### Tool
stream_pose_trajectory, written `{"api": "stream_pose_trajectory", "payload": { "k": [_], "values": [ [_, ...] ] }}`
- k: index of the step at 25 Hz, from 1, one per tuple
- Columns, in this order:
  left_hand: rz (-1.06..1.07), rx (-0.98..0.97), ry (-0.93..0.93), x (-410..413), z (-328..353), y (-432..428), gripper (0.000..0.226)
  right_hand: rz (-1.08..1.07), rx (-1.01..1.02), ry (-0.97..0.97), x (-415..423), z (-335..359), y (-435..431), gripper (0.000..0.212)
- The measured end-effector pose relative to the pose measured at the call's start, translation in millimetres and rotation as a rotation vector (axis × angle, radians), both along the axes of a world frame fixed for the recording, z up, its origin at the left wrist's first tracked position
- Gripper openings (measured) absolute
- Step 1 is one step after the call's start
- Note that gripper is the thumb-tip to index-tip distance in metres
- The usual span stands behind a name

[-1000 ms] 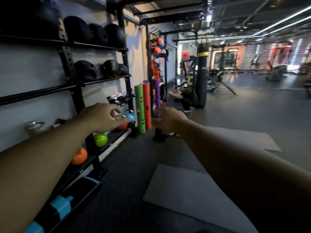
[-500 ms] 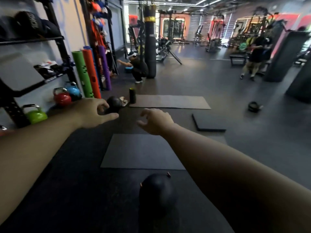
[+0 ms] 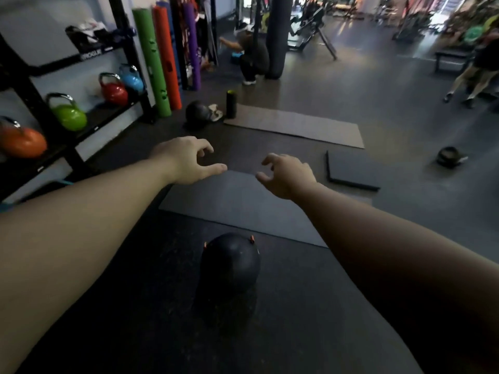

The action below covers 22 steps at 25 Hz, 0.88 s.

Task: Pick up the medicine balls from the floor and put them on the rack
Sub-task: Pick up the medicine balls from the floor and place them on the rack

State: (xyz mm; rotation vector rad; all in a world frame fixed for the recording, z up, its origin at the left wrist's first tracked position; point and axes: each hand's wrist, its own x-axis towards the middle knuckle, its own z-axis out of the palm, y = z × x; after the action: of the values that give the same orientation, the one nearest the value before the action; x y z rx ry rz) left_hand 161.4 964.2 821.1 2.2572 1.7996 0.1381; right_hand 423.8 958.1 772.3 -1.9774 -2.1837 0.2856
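Note:
A black medicine ball [image 3: 229, 268] lies on the dark floor between my outstretched forearms, close below me. Another black medicine ball [image 3: 198, 113] rests farther off beside the upright rollers, and a third [image 3: 449, 156] sits on the floor at the right. My left hand [image 3: 186, 160] and my right hand [image 3: 287, 175] hover above a grey mat [image 3: 237, 203], beyond the near ball, fingers loosely curled and holding nothing. The black rack [image 3: 89, 122] stands along the left wall; only its lower shelves show.
Coloured kettlebells [image 3: 67, 114] fill the rack's bottom shelf. Green and orange rollers [image 3: 159, 58] lean past its end. A black foam roller [image 3: 231, 104], a long mat [image 3: 297, 125] and a black pad [image 3: 351, 168] lie ahead. One person crouches [image 3: 252, 55] by a punching bag; another stands far right [image 3: 478, 74].
My view has swung down from the rack to the floor. The near ball has come into view between my arms, and both hands have stayed out in front, empty.

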Motion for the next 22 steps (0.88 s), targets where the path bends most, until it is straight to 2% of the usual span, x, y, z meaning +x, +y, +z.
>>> {"api": "stream_pose_trajectory", "payload": {
  "k": [4,9,17,22],
  "values": [
    [0.064,-0.071,0.005,31.8,-39.8,14.9,0.079,0.067,-0.094,-0.035,33.5,-45.3,26.5,0.057],
    [0.137,-0.135,-0.025,30.3,-110.5,66.3,0.075,0.103,-0.149,-0.055,33.1,-107.7,82.3,0.059],
    [0.211,-0.293,-0.081,30.3,-282.4,159.4,0.072,0.144,-0.286,-0.120,20.3,-252.6,186.0,0.056],
    [0.323,-0.382,-0.117,35.7,-405.3,191.0,0.072,0.218,-0.357,-0.127,15.4,-375.9,242.1,0.057]
  ]
}}
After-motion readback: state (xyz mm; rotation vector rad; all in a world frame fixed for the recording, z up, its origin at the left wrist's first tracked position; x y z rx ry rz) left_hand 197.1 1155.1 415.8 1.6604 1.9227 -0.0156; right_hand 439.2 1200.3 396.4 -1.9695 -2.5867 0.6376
